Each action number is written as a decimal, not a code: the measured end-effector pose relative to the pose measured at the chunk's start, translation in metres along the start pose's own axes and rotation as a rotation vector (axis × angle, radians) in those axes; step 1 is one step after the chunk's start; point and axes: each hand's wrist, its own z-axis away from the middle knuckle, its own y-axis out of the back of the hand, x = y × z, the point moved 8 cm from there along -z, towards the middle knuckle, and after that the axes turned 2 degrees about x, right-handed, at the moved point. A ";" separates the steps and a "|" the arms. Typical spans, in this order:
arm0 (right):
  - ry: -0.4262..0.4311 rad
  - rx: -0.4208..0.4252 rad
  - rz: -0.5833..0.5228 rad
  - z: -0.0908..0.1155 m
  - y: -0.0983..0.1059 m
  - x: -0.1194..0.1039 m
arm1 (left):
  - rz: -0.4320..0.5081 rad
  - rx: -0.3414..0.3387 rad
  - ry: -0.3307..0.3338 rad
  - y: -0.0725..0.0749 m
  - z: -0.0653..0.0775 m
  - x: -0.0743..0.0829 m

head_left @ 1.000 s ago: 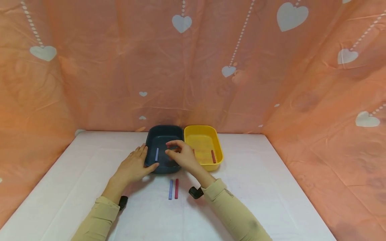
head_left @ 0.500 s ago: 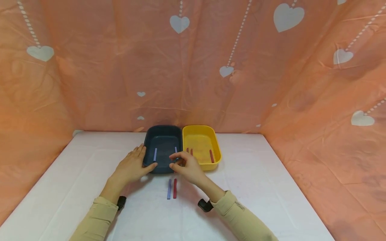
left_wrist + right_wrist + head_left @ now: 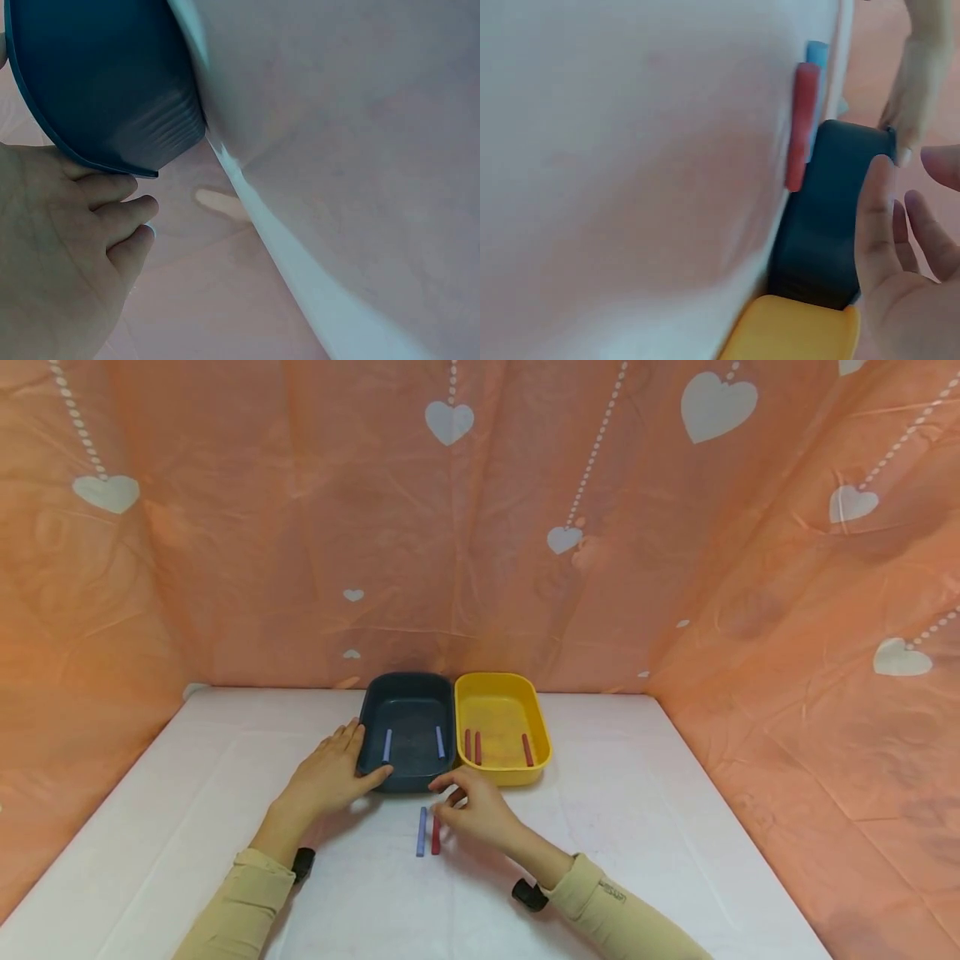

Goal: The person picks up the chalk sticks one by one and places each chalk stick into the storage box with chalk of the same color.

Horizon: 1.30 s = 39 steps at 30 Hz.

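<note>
My left hand [image 3: 327, 781] rests along the left side of a dark blue tray [image 3: 407, 783], fingers extended and thumb at its front corner. In the left wrist view the fingers [image 3: 120, 217] lie against the tray's rim. My right hand [image 3: 480, 810] hovers in front of the trays with fingers loosely bent and nothing between them. Below its fingertips a red stick [image 3: 436, 839] and a blue stick [image 3: 422, 832] lie side by side on the table; the hand hides the red one's top. Two blue sticks [image 3: 387, 745] lie in the dark tray.
A yellow tray [image 3: 504, 777] stands against the dark tray's right side and holds three red sticks [image 3: 527, 749]. White cloth [image 3: 637, 827] covers the table. An orange curtain with white hearts [image 3: 450, 568] closes off the back and sides.
My right hand has drawn back from over the dark tray toward the two sticks on the table, uncovering a second blue stick and more red sticks. The left hand has stayed in place.
</note>
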 end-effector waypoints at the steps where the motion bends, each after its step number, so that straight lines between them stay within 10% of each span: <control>1: -0.003 -0.007 0.016 0.001 -0.001 0.002 | 0.003 0.000 0.000 0.000 0.000 0.000; 22: -0.099 -0.183 0.311 0.002 -0.019 0.024 | 0.010 0.002 -0.002 -0.001 0.000 -0.001; 39: -0.111 -0.177 0.315 0.001 -0.020 0.024 | 0.005 0.007 -0.002 -0.002 0.000 -0.002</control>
